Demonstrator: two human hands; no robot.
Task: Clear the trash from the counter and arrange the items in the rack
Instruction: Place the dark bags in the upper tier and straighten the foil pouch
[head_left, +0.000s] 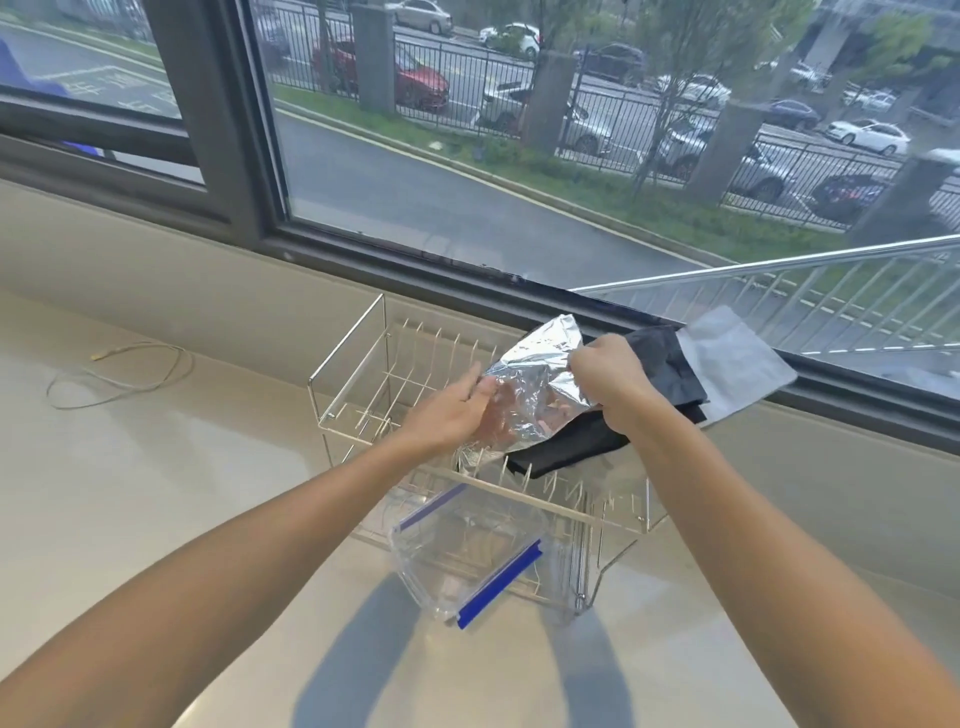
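Observation:
A wire rack (358, 358) stands on the pale counter (156, 493) below the window. Above its middle I hold a crinkled silver foil bag (540, 374). My left hand (447, 410) grips its lower left side and my right hand (608, 374) pinches its right edge. Under my right hand a black bag (660, 358) and a grey-white pouch (727, 364) lie across the rack's right side toward the window sill. A clear zip bag with blue strips (467, 551) leans at the rack's near end.
A thin cream cable (119, 374) lies looped on the counter at the left. The window frame (415, 260) and sill run behind the rack, with a metal rail (779, 265) outside at the right.

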